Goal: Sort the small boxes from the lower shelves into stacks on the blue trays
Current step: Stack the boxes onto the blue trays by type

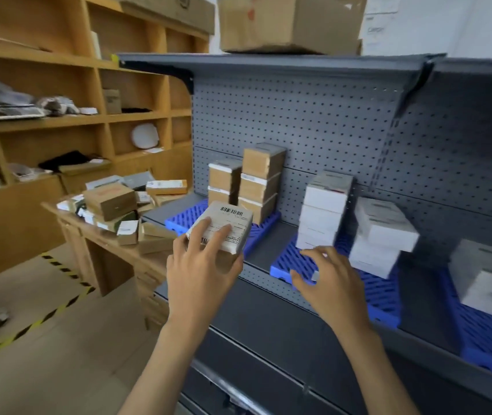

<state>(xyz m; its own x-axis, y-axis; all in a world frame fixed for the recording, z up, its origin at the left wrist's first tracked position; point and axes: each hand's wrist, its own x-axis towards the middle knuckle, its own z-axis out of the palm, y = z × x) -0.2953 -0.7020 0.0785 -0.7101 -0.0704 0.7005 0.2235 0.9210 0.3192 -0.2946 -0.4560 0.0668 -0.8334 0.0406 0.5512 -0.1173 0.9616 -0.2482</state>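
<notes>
The shelf (pixel 270 238) is matt grey metal, its back panel (pixel 298 121) perforated. The trays (pixel 292 260) are blue slotted plastic. Brown boxes (pixel 256 190) are matt cardboard, white boxes (pixel 324 199) smooth card. The labelled box (pixel 234 218) bears a paper sticker. The desk (pixel 110 265) is bare wood.

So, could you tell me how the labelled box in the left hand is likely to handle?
Probably stiff: the labelled box keeps flat faces in the grip. Likely light, since the left hand alone holds it. Flat-sided, it should not roll.
</notes>
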